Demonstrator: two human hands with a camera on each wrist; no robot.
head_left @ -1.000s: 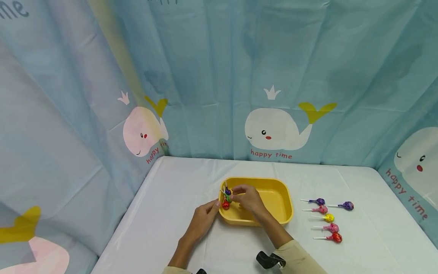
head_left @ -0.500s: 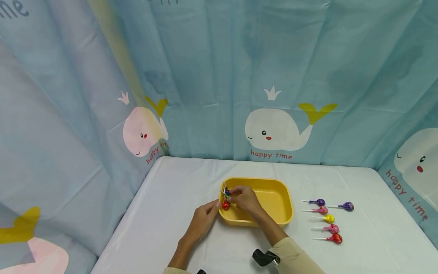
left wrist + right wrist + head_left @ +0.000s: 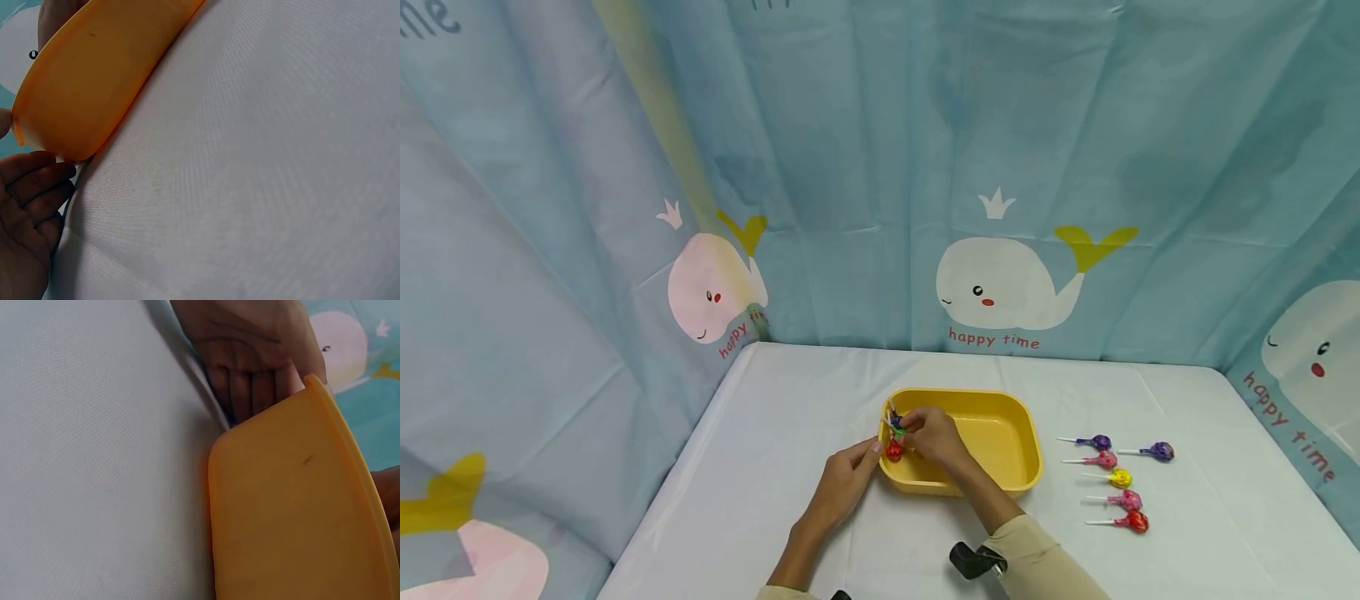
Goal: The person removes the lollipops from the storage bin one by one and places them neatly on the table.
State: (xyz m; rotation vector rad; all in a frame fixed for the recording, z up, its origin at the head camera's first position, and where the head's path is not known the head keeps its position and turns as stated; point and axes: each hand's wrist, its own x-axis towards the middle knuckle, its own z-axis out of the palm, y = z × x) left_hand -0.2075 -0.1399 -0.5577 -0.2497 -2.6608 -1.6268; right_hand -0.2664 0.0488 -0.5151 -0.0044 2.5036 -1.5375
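A yellow plastic tray [image 3: 1000, 483] stands on the white table. At its left end my left hand [image 3: 844, 485] grips the wall, thumb at the rim and fingers against the outside, as the left wrist view shows of the hand [image 3: 28, 206]. My right hand [image 3: 934, 435] reaches inside the tray's left part and pinches a green lollipop [image 3: 898, 431], mostly covered by the fingers. A purple lollipop [image 3: 896, 422] lies just behind it, and a red lollipop [image 3: 894, 451] is in front. In the right wrist view the tray wall [image 3: 294, 506] hides most of the right hand.
Right of the tray, several lollipops lie on the table: two purple ones [image 3: 1101, 442], two pink ones [image 3: 1107, 459], a yellow one [image 3: 1121, 478] and a red one [image 3: 1138, 522]. A blue whale-print curtain [image 3: 850, 283] stands behind the table.
My right hand has moved slightly left within the tray and closed in on the green lollipop, now covering more of it. My left hand stays at the tray's left end.
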